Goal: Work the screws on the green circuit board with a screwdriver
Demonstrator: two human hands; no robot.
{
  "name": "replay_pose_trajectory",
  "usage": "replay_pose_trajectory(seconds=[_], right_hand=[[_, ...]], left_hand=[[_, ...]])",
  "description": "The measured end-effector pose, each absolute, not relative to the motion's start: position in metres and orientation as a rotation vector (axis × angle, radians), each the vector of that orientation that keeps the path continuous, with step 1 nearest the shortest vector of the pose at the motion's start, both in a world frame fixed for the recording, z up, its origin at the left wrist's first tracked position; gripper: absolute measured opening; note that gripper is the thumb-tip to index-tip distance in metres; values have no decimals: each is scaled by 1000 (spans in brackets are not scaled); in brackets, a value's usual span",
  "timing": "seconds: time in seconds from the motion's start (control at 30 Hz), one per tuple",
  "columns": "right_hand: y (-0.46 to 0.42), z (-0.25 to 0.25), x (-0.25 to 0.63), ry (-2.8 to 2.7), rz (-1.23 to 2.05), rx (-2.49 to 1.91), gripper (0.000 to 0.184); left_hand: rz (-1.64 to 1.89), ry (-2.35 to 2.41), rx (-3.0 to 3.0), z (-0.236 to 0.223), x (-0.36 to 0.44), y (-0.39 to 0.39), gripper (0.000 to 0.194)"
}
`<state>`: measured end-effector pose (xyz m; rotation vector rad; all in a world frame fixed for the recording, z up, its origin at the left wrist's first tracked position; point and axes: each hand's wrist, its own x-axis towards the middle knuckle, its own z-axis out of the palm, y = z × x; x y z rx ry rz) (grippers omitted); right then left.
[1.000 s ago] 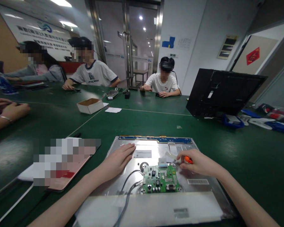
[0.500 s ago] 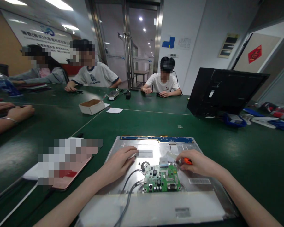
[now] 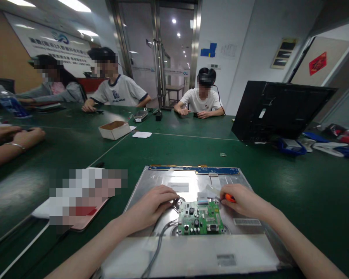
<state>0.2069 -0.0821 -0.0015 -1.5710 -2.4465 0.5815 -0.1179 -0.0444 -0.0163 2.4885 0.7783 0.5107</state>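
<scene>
A flat metal display panel [image 3: 145, 186] lies in front of me, back side up. Screwed near its middle is a green circuit board [image 3: 202, 219], with dark cables leaving its left side. My left hand [image 3: 155, 203] rests over the panel, its fingers stretched to the board's upper left corner; I see nothing held in it. On the board's upper right side, my right hand [image 3: 242, 199] is closed around a small orange-handled tool [image 3: 229, 198], whose tip I cannot make out. A pale ribbon strip [image 3: 212, 190] lies beside the right fingertips.
A phone [image 3: 97, 211] and a white cable lie on the green table [image 3: 177, 149] at left. Ahead stands an open white box [image 3: 114, 130]; at right, a black monitor casing [image 3: 279, 112]. Other people sit around, and a co-worker's hands [image 3: 27, 139] show at far left.
My left hand has moved right and slightly down, to the circuit board's upper left corner. My right hand keeps the orange-handled tool almost in place. The view has shifted a little.
</scene>
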Motion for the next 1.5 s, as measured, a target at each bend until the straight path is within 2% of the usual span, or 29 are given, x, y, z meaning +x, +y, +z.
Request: replay_pose_trajectory(seconds=[0.27, 0.57, 0.77, 1.2, 1.5], right_hand=[[-84, 0, 205, -2464, 551, -1565, 8], [-85, 0, 204, -2463, 539, -1565, 8], [-84, -1, 204, -2453, 558, -1562, 8], [-84, -3, 205, -2467, 531, -1521, 11], [-83, -2, 206, -2466, 510, -1565, 11]], left_hand=[[507, 830, 2404, -14, -118, -43, 19], [185, 900, 2292, 8, -130, -54, 8], [73, 875, 2240, 12, -127, -56, 13], [106, 854, 2253, 9, -123, -56, 6], [300, 972, 2253, 7, -123, -50, 16]])
